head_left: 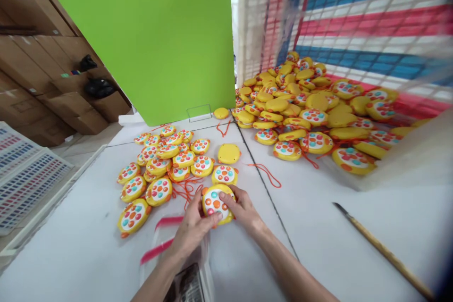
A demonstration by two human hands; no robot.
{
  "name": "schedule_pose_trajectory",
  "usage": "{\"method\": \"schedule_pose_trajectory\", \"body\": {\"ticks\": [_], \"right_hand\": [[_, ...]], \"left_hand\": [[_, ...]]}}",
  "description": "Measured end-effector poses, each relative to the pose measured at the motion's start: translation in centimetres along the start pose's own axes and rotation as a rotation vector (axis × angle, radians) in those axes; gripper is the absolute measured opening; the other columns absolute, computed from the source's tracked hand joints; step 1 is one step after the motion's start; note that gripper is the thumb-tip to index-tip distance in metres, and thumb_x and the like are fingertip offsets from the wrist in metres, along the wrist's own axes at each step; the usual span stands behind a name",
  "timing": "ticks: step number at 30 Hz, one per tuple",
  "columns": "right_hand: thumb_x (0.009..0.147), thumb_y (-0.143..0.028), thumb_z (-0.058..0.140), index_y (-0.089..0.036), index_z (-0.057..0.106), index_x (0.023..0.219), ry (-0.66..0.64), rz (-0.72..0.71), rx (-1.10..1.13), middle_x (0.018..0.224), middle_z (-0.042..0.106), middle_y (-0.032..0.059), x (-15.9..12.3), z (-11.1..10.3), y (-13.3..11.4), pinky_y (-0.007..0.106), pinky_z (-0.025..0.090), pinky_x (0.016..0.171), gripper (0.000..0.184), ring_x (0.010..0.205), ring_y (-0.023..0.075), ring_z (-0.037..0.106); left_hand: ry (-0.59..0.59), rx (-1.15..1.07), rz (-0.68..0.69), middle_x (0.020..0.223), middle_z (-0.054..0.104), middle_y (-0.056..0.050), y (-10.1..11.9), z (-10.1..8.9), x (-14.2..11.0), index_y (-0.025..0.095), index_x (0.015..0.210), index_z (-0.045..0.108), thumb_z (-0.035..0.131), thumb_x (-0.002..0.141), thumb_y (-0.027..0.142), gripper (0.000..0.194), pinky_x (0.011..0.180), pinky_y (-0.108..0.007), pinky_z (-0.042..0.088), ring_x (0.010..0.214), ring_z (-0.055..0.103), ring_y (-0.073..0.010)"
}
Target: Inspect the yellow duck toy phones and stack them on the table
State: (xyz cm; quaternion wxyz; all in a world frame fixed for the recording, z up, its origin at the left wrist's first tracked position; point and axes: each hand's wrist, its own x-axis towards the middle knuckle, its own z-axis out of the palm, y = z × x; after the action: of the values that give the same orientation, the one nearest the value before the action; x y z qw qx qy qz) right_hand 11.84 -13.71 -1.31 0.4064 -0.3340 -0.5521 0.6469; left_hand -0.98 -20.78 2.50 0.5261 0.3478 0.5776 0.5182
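Observation:
Both of my hands hold one yellow animal-shaped toy [213, 197] with a white face and raised coloured dots, over the table. My left hand [194, 219] grips its left edge, thumb along the lower front. On the right side, my right hand [244, 207] has its thumb pressed on the dotted face; the fingers behind the toy are hidden. Just beyond lie another dotted toy [224, 174] and one yellow side up [229, 153]. To the left is a loose pile of similar toys [159, 165], with orange cords [186, 191] beside it.
A tipped white mesh basket [246, 23] spills many such toys at right. One brush-like tool with a wooden handle [385, 250] lies right of my hands. A green board [152, 42] stands behind; a clear container with pink edges [170, 222] sits under my left forearm.

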Motion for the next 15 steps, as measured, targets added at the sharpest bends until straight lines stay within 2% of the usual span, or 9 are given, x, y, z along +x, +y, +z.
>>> {"method": "schedule_pose_trajectory", "body": {"ticks": [3,7,10,12,15], "right_hand": [[0.077,-0.051,0.058,-0.013,0.064,0.096,-0.026,0.031,0.046,0.078,0.065,0.0045,-0.04,0.0,-0.36,0.023,0.044,0.054,0.042,0.066,0.0153,0.056],[0.079,-0.053,0.055,-0.013,0.064,0.096,-0.021,0.044,0.081,0.063,0.057,0.0002,0.01,0.16,-0.53,0.021,0.034,0.043,0.044,0.05,0.0098,0.045],[0.078,-0.052,0.056,-0.013,0.064,0.098,-0.021,0.037,0.034,0.061,0.056,-0.0001,0.1,0.1,-0.32,0.021,0.034,0.042,0.045,0.048,0.0098,0.044],[0.078,-0.053,0.055,-0.013,0.064,0.101,-0.006,0.02,-0.003,0.069,0.061,0.0033,0.12,-0.05,-0.27,0.023,0.039,0.046,0.046,0.054,0.0125,0.051],[0.077,-0.051,0.057,-0.015,0.063,0.104,0.148,-0.055,-0.084,0.09,0.066,0.0084,0.08,-0.3,-0.41,0.026,0.047,0.058,0.046,0.07,0.0172,0.058]], "left_hand": [[0.044,-0.01,0.027,0.108,0.063,-0.009,0.07,-0.06,0.08,0.018,0.116,0.051,0.077,0.061,0.022,0.061,0.069,-0.023,0.051,0.091,0.062,-0.02],[0.09,-0.166,-0.068,0.099,0.065,-0.006,0.38,-0.05,0.14,0.02,0.109,0.052,0.075,0.065,0.025,0.05,0.055,-0.021,0.05,0.078,0.063,-0.0168],[0.083,-0.273,-0.109,0.093,0.066,-0.004,0.49,-0.24,0.18,0.019,0.1,0.057,0.074,0.068,0.027,0.037,0.05,-0.02,0.049,0.065,0.062,-0.0122],[0.109,-0.317,-0.134,0.089,0.067,-0.004,0.44,-0.51,0.38,0.017,0.096,0.059,0.074,0.067,0.025,0.033,0.048,-0.019,0.049,0.058,0.06,-0.0104],[0.131,-0.384,-0.162,0.09,0.068,-0.005,0.22,-0.76,0.8,0.016,0.094,0.061,0.075,0.066,0.019,0.031,0.05,-0.021,0.051,0.061,0.062,-0.0121]]}}
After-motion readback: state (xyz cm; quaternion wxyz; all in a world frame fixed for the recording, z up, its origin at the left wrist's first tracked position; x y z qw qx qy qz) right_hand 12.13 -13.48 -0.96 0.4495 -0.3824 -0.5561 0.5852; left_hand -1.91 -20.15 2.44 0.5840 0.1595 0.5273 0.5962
